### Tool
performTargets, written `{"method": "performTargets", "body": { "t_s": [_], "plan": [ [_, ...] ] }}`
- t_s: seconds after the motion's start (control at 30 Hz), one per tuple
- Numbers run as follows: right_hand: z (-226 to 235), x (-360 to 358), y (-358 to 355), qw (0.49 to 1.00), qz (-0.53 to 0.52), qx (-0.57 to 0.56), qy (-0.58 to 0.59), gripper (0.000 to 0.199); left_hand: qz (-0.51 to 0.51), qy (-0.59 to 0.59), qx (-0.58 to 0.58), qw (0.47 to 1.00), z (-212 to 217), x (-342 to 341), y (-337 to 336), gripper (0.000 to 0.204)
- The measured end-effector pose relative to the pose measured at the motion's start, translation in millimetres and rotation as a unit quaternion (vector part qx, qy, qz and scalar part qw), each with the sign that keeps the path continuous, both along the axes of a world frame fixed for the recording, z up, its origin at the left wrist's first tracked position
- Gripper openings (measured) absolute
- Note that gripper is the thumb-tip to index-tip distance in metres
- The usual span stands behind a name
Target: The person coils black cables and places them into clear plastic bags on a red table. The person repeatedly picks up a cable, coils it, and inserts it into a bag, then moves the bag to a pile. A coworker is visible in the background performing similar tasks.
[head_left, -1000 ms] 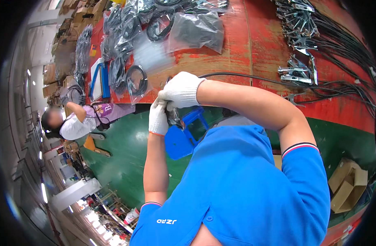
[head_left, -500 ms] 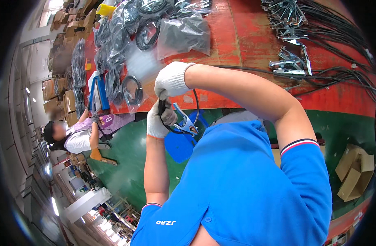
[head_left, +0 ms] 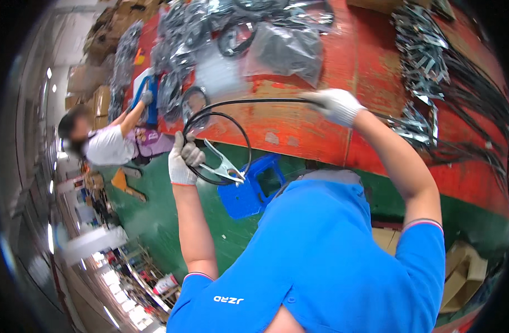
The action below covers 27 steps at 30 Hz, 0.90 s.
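My left hand (head_left: 185, 158), in a white knitted glove, is closed round a loosely looped black cable (head_left: 254, 101) in front of the table edge. From the loop hangs a silver spring clamp (head_left: 225, 168), its jaws beside the cable. Over the red table my right hand (head_left: 339, 107), gloved too, grips the same cable farther along. A stretch of it runs nearly straight between both hands, and more continues to the right past my right hand toward the heap of cables.
On the red table (head_left: 332, 139) lie bagged cable coils (head_left: 179, 50), a grey plastic bag (head_left: 287, 53), a heap of metal clamps (head_left: 421, 53) and many black cables (head_left: 476, 83). A blue stool (head_left: 240, 200) stands below the edge. A co-worker (head_left: 107, 141) works at the left; a cardboard box (head_left: 465, 272) is lower right.
My hands have come apart: the right one moved right along the cable, the left one left and slightly down. A wider cable loop now hangs from my left hand.
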State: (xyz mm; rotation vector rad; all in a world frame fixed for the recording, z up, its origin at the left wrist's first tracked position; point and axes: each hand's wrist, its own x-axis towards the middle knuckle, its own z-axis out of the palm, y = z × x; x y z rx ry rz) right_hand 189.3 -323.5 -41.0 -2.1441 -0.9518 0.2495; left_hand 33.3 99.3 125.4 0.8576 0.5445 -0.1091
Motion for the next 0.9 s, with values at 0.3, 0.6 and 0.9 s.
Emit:
{"method": "performTargets", "body": {
  "t_s": [0.3,0.6,0.9],
  "plan": [
    [48.1,-77.0,-54.0,0.962,0.154,-0.225,0.02,0.027,0.116,0.003,0.121,0.986,-27.1,-13.9,36.6,0.042],
    [117.6,-62.3,82.8,0.963,0.265,0.04,0.037,0.02,-0.07,0.08,0.284,0.953,-36.3,2.2,-81.3,0.043],
    [95.3,-21.9,99.9,0.99,0.124,0.028,-0.064,0.032,-0.203,0.098,0.132,0.965,-29.1,2.3,-137.4,0.057]
  ]
}}
